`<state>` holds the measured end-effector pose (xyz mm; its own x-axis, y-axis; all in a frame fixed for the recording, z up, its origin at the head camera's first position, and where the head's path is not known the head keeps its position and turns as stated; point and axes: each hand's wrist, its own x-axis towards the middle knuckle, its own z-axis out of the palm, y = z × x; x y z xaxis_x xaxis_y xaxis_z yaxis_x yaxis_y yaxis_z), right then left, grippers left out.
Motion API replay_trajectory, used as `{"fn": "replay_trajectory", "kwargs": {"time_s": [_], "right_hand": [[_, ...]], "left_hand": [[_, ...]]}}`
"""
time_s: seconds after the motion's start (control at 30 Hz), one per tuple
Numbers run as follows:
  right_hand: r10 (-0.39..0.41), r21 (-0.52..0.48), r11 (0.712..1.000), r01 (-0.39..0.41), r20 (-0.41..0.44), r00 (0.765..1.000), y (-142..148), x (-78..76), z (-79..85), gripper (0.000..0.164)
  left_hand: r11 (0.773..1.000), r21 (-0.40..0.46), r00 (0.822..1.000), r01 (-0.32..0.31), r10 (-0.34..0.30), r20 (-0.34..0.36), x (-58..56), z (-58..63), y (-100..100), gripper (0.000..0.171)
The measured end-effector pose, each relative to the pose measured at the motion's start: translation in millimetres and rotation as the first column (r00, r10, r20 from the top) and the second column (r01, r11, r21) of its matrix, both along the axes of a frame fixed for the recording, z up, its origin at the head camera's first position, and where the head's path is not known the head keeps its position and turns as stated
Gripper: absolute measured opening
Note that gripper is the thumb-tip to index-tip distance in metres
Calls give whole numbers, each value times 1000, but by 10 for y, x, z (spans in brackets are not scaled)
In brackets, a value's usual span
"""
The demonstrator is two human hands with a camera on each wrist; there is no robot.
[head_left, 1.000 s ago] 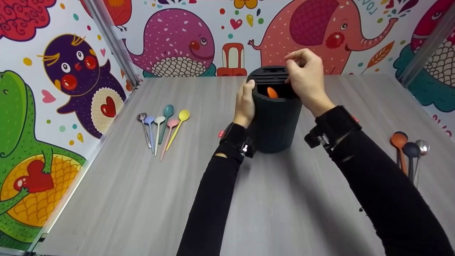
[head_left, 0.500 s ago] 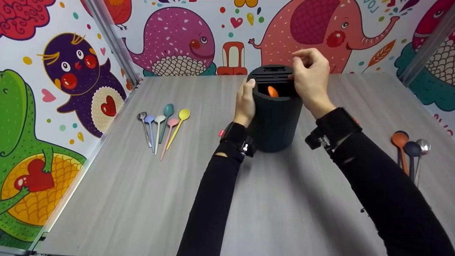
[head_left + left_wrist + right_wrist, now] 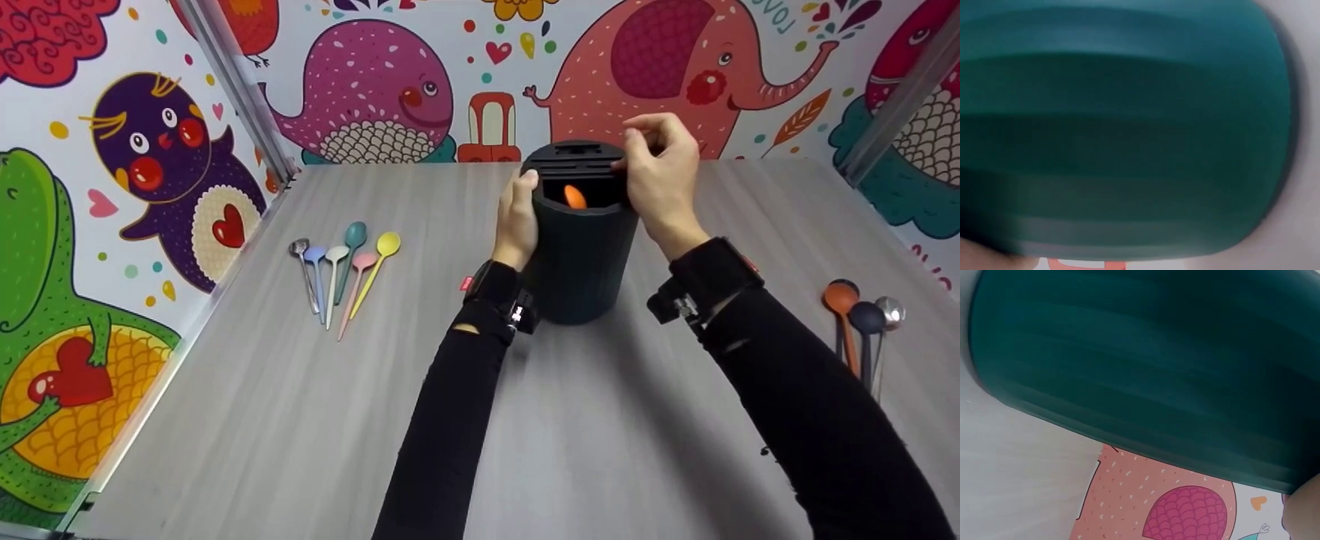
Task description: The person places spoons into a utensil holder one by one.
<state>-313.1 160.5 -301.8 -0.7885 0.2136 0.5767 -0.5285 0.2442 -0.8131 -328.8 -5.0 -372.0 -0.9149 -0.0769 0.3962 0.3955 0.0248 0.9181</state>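
A dark green ribbed utensil holder (image 3: 581, 262) stands upright on the table, its black slotted top (image 3: 574, 154) covering the far part of the opening. My left hand (image 3: 516, 217) grips its left side near the rim, thumb showing; the other fingers are mostly hidden. An orange rounded utensil end (image 3: 575, 196) shows inside the front opening. My right hand (image 3: 664, 176) is at the right rim with bent fingers, one fingertip by the edge of the top. Whether it pinches anything is hidden. Both wrist views are filled mostly by the holder's green wall (image 3: 1129, 140).
Several small coloured spoons (image 3: 337, 274) lie fanned out on the left of the grey table (image 3: 300, 435). At the right lie an orange ladle-like utensil (image 3: 841, 300), a dark one (image 3: 868, 322) and a metal one (image 3: 891, 315). Cartoon-printed walls (image 3: 480, 45) enclose the back and sides.
My right hand has shifted slightly right, its fingertips drawing back from over the opening to the right rim. The left hand and the utensil holder stay in place.
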Motion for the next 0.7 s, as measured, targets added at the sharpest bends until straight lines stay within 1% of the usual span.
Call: {"fn": "replay_trajectory", "kwargs": {"time_s": [0.13,0.23,0.37,0.47,0.7], "right_hand": [[-61,79,995,66,-63,996,-34,-10,-28,14],[-102,135,984,118,-124,987,-52,-7,-48,14],[-115,132,982,138,-166,979,-38,-12,-80,14],[-108,102,987,125,-155,982,-21,-15,-96,14],[-88,59,994,92,-61,994,-8,8,-122,17]], "left_hand": [[1000,8,999,12,-12,47,2,-2,2,73],[1000,7,998,17,-18,63,10,-1,0,75],[1000,1,999,17,-17,29,17,0,-9,69],[1000,1,1000,11,-11,-2,15,-2,-16,62],[1000,3,1000,8,-8,-27,9,-9,-14,59]]}}
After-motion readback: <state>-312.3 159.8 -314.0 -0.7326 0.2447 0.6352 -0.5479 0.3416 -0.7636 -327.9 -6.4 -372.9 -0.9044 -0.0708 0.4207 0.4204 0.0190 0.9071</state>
